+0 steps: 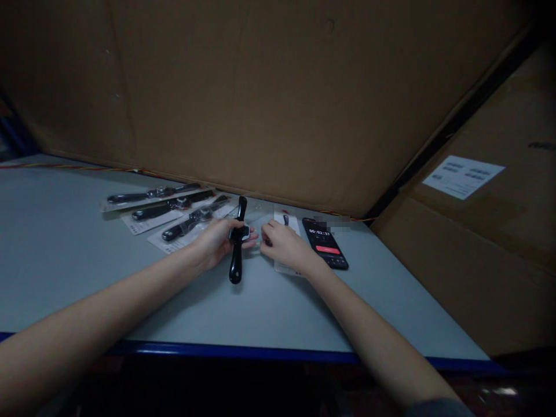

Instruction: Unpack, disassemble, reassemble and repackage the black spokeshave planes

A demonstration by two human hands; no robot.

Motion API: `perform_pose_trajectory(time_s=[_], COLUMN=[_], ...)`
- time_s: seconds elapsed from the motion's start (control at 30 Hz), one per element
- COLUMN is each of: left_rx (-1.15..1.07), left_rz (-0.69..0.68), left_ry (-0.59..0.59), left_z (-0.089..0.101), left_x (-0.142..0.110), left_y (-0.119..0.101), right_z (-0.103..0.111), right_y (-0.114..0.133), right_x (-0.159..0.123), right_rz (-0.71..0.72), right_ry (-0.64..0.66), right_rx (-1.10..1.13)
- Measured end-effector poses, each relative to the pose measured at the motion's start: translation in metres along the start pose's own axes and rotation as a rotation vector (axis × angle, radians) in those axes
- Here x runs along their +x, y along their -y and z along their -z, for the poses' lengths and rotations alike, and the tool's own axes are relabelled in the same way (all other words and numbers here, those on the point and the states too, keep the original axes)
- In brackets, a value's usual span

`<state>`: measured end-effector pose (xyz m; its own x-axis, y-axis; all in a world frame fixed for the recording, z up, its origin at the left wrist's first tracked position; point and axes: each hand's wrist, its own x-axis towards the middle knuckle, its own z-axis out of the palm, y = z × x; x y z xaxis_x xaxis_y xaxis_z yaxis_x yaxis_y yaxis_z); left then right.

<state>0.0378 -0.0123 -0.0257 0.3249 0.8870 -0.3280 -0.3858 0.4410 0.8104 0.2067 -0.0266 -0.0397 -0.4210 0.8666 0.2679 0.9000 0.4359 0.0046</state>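
A black two-handled spokeshave (236, 260) is gripped at its middle by my left hand (217, 237), its handles pointing away from me and towards me. Just right of it, my right hand (282, 246) has its fingers curled and pinched together; whatever is between them is too small to make out. Beneath and behind the right hand lies a white printed card (287, 221), partly hidden by it. To the left of my left hand, several more spokeshaves (150, 211) lie on white cards in clear plastic.
A phone (325, 243) showing a running timer lies on the grey table (243, 324), right of the card. Large cardboard sheets (243, 98) stand behind and to the right. Thin red and yellow wires (87, 167) run along the table's back edge. A blue edge borders the front.
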Motion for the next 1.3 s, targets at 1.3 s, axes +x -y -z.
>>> perform_pose_trajectory(time_s=[1.3], left_rx=[-0.002], left_rz=[0.071], left_ry=[0.167], left_z=[-0.001], left_x=[0.0], left_y=[0.016], right_z=[0.005], right_y=[0.015], right_x=[-0.001], right_rz=[0.04], right_ry=[-0.266], right_rx=[0.59])
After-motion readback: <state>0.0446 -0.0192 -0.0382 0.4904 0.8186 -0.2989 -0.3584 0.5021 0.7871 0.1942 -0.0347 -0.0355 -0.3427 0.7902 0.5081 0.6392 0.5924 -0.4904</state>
